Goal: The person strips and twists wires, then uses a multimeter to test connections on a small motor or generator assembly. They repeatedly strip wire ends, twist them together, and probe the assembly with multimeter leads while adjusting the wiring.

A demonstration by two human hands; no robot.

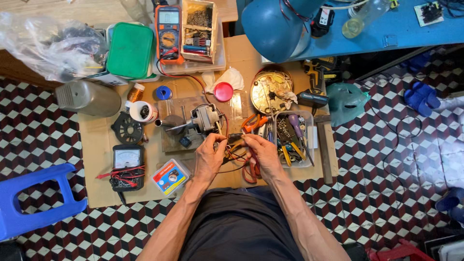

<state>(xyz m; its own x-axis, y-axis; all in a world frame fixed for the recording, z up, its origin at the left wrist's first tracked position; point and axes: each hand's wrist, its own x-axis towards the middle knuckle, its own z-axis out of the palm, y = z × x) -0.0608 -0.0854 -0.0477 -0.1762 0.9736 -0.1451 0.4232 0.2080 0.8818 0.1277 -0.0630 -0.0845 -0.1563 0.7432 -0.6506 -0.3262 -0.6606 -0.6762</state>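
1. Wires point(234, 151) – thin red, orange and black leads just in front of the small electric motor point(200, 120), pinched between both hands.
2. Left hand point(209, 157) fingertips closed on the leads; right hand point(261, 153) likewise pinching the ends.
3. Handling, likely: light, limp, easily kinked – grip near bare tips.
4. Clear plastic tray point(309, 162), right of motor: screwdrivers, pliers.
5. Round tin point(256, 87), behind-right of motor: small metal scraps, rag.
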